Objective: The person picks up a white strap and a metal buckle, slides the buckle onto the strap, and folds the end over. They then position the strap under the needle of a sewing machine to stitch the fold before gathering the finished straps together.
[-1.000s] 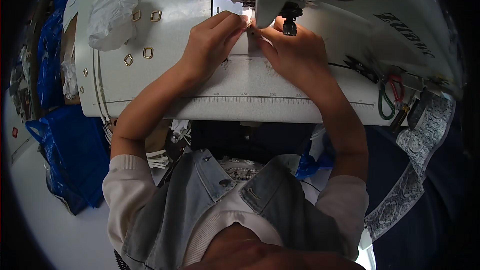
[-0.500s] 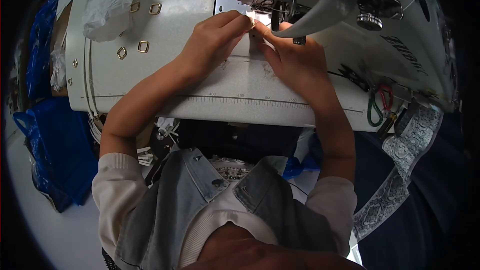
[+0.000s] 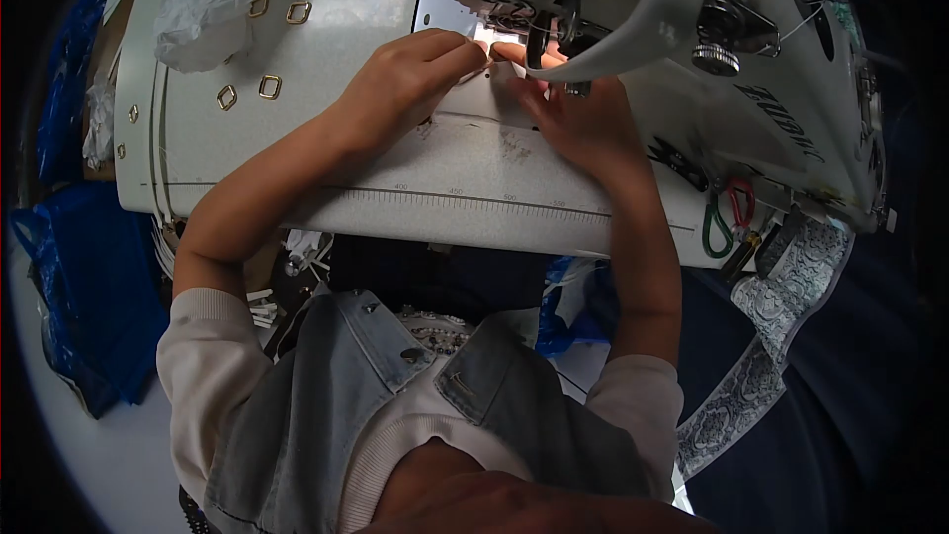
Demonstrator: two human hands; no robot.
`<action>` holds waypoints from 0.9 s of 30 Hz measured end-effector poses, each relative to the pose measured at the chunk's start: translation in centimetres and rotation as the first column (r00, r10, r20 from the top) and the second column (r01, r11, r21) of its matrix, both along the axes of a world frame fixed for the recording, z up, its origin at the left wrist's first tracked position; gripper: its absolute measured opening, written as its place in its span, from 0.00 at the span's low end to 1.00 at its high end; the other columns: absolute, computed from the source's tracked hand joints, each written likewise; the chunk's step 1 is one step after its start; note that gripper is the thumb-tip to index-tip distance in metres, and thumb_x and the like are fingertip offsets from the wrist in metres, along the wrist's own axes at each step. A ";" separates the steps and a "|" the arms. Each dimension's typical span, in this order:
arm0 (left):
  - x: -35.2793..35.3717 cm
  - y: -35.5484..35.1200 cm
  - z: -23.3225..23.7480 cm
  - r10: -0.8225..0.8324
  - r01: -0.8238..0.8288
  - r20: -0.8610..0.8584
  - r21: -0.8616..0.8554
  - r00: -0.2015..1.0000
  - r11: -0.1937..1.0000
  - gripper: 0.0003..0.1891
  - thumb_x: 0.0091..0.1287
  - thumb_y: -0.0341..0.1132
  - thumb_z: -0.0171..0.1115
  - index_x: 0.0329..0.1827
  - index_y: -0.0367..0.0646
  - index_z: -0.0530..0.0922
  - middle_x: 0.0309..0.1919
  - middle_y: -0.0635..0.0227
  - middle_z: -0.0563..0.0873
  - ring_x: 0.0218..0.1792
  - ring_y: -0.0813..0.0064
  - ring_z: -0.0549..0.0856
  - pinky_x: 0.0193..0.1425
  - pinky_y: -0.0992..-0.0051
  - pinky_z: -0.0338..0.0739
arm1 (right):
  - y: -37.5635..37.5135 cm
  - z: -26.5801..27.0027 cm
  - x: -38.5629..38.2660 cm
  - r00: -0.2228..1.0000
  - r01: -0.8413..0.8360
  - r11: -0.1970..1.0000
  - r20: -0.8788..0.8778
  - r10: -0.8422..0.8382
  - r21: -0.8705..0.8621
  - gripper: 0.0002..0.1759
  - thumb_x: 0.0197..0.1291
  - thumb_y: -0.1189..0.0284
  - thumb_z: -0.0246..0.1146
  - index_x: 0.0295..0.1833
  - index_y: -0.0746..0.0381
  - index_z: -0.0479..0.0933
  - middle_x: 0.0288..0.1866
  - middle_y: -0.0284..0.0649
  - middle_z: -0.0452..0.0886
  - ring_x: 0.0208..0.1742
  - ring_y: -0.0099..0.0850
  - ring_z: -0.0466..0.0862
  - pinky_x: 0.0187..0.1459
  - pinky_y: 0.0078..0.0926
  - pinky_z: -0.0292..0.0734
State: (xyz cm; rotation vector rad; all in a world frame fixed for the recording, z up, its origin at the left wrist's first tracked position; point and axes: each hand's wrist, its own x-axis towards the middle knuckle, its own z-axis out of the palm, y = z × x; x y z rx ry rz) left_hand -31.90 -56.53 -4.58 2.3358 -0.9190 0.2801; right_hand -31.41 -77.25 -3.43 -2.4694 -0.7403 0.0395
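My left hand point(image 3: 410, 79) is closed, thumb and forefinger pinched together at the brightly lit needle area point(image 3: 484, 33) of a white sewing machine point(image 3: 682, 49). What it pinches is too small and glaring to name. My right hand point(image 3: 588, 124) comes in from the other side, partly behind the machine head. Its forefinger tip meets the left fingertips at the same small piece, with the fingers bent and the thumb lower. The metal presser parts point(image 3: 509, 12) sit just beyond the fingertips. Both wrists rest near the machine bed point(image 3: 474, 163).
Several gold square rings point(image 3: 261, 87) lie on the bed at the left, around a crumpled clear plastic bag point(image 3: 208, 15). Black snips point(image 3: 677, 164) and scissors with green and red handles point(image 3: 708, 227) lie at the right. A patterned trim strip point(image 3: 736, 410) hangs there. A blue bag point(image 3: 94, 287) stands left.
The whole view has shifted slightly, so the machine and bed sit a little further left. Both hands stay at the needle area; the right fingers have shifted slightly behind the machine head.
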 end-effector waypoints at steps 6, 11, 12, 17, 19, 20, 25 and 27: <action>-0.2 -0.2 0.0 0.030 -0.031 -0.019 -0.066 0.999 0.997 0.09 0.53 0.23 0.58 0.38 0.41 0.73 0.32 0.63 0.81 0.33 0.64 0.82 0.33 0.70 0.78 | 0.1 -0.9 -0.3 0.998 -0.017 1.000 0.064 0.018 -0.022 0.25 0.54 0.67 0.63 0.58 0.40 0.70 0.28 0.34 0.76 0.23 0.28 0.76 0.28 0.26 0.73; -0.2 -0.2 -0.5 0.041 -0.042 -0.012 -0.097 0.999 0.994 0.08 0.55 0.25 0.59 0.37 0.41 0.73 0.31 0.63 0.80 0.32 0.64 0.82 0.31 0.71 0.77 | 0.4 -0.3 -0.6 0.983 -0.004 0.999 0.186 0.012 -0.043 0.25 0.54 0.67 0.63 0.58 0.39 0.70 0.28 0.35 0.76 0.25 0.32 0.78 0.28 0.29 0.74; -0.2 -0.2 -0.6 0.048 -0.049 -0.016 -0.078 0.999 0.996 0.08 0.56 0.25 0.60 0.37 0.41 0.73 0.31 0.63 0.80 0.32 0.64 0.82 0.31 0.71 0.77 | 0.4 -0.2 -0.6 0.983 -0.003 0.999 0.183 0.011 -0.041 0.25 0.54 0.67 0.63 0.58 0.39 0.70 0.28 0.35 0.76 0.25 0.32 0.78 0.28 0.29 0.74; -0.3 -0.3 -0.5 0.058 -0.058 0.001 -0.051 0.998 0.997 0.07 0.56 0.26 0.60 0.37 0.42 0.73 0.31 0.64 0.81 0.31 0.64 0.82 0.30 0.71 0.77 | 0.4 0.1 -0.6 0.994 0.000 0.999 0.111 0.006 -0.053 0.24 0.53 0.66 0.64 0.58 0.41 0.71 0.27 0.35 0.76 0.25 0.35 0.79 0.29 0.32 0.75; -0.4 -0.4 -0.6 0.076 -0.075 0.006 -0.086 0.997 0.993 0.07 0.55 0.26 0.61 0.37 0.41 0.74 0.30 0.64 0.81 0.30 0.65 0.82 0.30 0.71 0.77 | 0.5 0.2 -0.6 0.994 0.002 1.000 0.112 0.002 -0.030 0.24 0.53 0.66 0.64 0.57 0.42 0.72 0.28 0.35 0.77 0.25 0.36 0.79 0.29 0.32 0.75; -0.4 -0.4 -0.6 0.073 -0.072 0.004 -0.086 0.997 0.994 0.07 0.55 0.26 0.61 0.37 0.41 0.74 0.30 0.64 0.81 0.30 0.65 0.82 0.30 0.71 0.77 | 0.5 0.2 -0.6 0.994 0.000 1.000 0.113 0.001 -0.010 0.23 0.53 0.67 0.64 0.56 0.42 0.73 0.28 0.35 0.77 0.25 0.36 0.79 0.29 0.32 0.75; -0.4 -0.5 -0.3 0.071 -0.070 0.023 -0.063 0.997 0.996 0.09 0.55 0.26 0.61 0.38 0.42 0.73 0.30 0.65 0.81 0.29 0.65 0.82 0.28 0.72 0.77 | 0.5 0.2 -0.7 0.994 0.011 1.000 0.106 -0.008 -0.023 0.22 0.52 0.67 0.64 0.55 0.43 0.74 0.30 0.36 0.78 0.26 0.36 0.80 0.29 0.32 0.75; -0.3 -0.5 -0.3 0.068 -0.066 0.020 -0.061 0.998 0.996 0.09 0.55 0.25 0.60 0.38 0.42 0.73 0.30 0.65 0.81 0.29 0.65 0.82 0.28 0.72 0.77 | 0.5 0.3 -0.8 0.994 0.011 1.000 0.106 -0.008 -0.029 0.22 0.53 0.67 0.64 0.55 0.43 0.74 0.30 0.36 0.79 0.26 0.36 0.80 0.29 0.32 0.75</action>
